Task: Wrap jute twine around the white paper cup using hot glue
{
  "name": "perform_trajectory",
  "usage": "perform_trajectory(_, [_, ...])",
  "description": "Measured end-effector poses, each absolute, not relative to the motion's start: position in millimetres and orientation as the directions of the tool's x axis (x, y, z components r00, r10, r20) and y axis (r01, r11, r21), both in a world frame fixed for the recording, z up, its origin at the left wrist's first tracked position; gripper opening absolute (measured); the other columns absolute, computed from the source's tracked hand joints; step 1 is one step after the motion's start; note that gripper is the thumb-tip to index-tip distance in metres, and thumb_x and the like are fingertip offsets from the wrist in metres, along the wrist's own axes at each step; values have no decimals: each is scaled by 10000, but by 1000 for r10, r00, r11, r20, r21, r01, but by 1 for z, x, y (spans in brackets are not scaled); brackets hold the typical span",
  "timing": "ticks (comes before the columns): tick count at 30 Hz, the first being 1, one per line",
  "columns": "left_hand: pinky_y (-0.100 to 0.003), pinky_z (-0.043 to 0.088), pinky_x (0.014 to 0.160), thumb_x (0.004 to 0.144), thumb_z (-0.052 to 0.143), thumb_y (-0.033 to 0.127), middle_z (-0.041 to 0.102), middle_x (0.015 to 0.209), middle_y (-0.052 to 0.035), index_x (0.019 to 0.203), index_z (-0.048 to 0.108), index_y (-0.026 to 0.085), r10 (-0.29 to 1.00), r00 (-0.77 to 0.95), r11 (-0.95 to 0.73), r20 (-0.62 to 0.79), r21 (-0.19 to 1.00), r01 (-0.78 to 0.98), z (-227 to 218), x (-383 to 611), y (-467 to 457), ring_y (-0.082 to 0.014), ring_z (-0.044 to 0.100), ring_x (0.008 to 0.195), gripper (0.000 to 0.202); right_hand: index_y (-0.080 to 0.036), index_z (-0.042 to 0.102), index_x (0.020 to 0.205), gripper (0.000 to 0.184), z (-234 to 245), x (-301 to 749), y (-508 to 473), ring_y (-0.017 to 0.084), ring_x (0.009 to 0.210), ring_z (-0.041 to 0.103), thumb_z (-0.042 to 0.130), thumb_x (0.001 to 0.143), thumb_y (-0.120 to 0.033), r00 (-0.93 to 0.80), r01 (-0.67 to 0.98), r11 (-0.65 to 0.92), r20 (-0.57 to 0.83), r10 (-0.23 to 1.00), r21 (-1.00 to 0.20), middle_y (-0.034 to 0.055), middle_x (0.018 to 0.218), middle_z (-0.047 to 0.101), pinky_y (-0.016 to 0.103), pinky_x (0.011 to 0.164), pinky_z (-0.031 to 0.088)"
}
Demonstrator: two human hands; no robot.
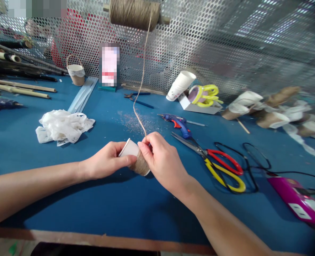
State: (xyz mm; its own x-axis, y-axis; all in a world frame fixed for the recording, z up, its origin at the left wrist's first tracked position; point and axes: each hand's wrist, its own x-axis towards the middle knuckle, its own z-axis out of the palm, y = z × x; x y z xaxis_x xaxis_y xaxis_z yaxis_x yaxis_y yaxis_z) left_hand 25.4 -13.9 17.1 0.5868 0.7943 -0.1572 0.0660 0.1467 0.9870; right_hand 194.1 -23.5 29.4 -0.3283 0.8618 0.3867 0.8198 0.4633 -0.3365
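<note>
My left hand [108, 160] grips a small white paper cup [131, 149] lying on its side just above the blue table [93, 202]. Brown twine is wound round the cup's lower part [143, 166]. My right hand [161, 160] pinches the twine strand [142, 81] against the cup. The strand runs up to a big twine spool [134, 13] mounted on the perforated metal screen [227, 42].
Right of my hands lie red-and-yellow scissors [221, 167], a blue glue gun [180, 123], black cables and a magenta device [298, 201]. A crumpled white plastic bag [63, 126] sits left. Bamboo sticks [19, 87], pliers [137, 99], stacked cups [180, 85] and several wrapped cups [266, 106] line the back.
</note>
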Motion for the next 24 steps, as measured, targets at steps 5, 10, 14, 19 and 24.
perform_trajectory(5, [-227,349,610,697,545,289,460,666,26,736,512,117,766,624,146,-153,987,64,17,27,-14,-95,398,616,180,-170,533,796,168,34,196,-17,148,780,557,433,889,-268,-331,646,419,261,907,-638,49,829,583,304,732,438])
perform_trajectory(10, [-214,310,548,711,538,305,411,630,38,709,488,130,736,660,107,-153,988,110,17,25,-15,-87,361,573,182,-161,583,865,153,36,197,-5,130,734,589,523,828,-296,-374,379,167,15,927,-910,36,822,631,300,700,482])
perform_trajectory(14, [-207,334,554,742,535,298,430,632,35,745,501,128,701,701,64,-127,991,115,15,24,-17,-87,375,576,173,-161,588,864,150,37,190,3,123,737,609,544,803,-291,-397,351,181,29,917,-919,38,839,653,291,687,504])
perform_trajectory(19, [-222,385,617,778,507,289,494,704,9,842,538,119,671,738,-41,-64,991,123,13,22,-19,-111,433,637,184,-166,625,814,104,43,179,15,121,718,619,561,790,-244,-417,487,250,29,908,-837,13,793,680,276,678,502])
perform_trajectory(24, [-279,417,763,814,477,298,546,888,-59,947,559,94,699,716,-123,-12,983,136,9,18,-17,-168,497,806,257,-145,626,822,118,44,223,57,182,879,586,542,830,-228,-79,800,119,93,992,-588,65,902,649,397,845,444])
